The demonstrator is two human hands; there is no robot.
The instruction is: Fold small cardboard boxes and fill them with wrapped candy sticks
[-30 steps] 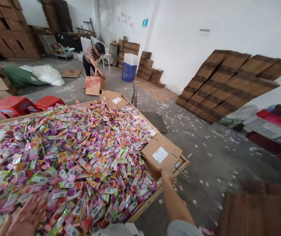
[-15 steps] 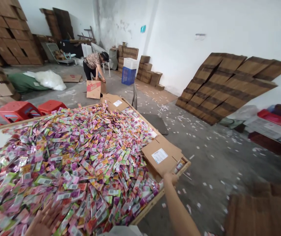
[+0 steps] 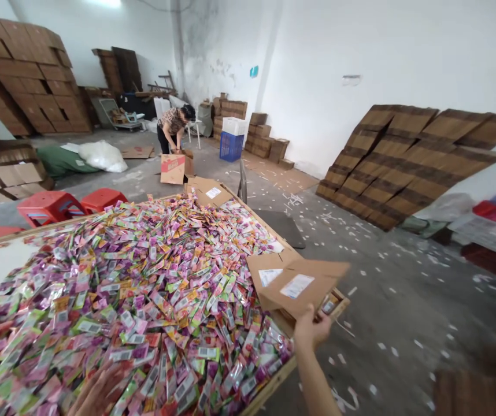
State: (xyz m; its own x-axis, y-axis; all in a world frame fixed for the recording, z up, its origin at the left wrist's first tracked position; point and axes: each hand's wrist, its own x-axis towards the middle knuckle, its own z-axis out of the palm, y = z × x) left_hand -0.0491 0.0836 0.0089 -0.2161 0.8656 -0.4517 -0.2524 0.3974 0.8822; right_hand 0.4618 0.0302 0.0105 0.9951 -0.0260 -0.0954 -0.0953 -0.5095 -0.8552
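Observation:
My right hand (image 3: 311, 329) grips the near edge of a flattened cardboard box (image 3: 304, 286) with a white label and holds it lifted off a small stack of flat boxes (image 3: 269, 271) at the table's right corner. My left hand (image 3: 98, 393) rests flat, fingers spread, on a deep heap of colourful sachets (image 3: 144, 289) that covers the wooden-edged table (image 3: 274, 381).
Another flat box (image 3: 208, 190) lies at the table's far corner. A person (image 3: 172, 130) bends over an open carton (image 3: 174, 167) on the floor beyond. Red stools (image 3: 57, 205) stand at left. Flat cardboard leans on the right wall (image 3: 404, 156). Paper scraps litter the concrete floor.
My right hand has pulled the top flat box up and outward from the stack. The view has tilted upward a little. My left hand has slid slightly right on the sachets.

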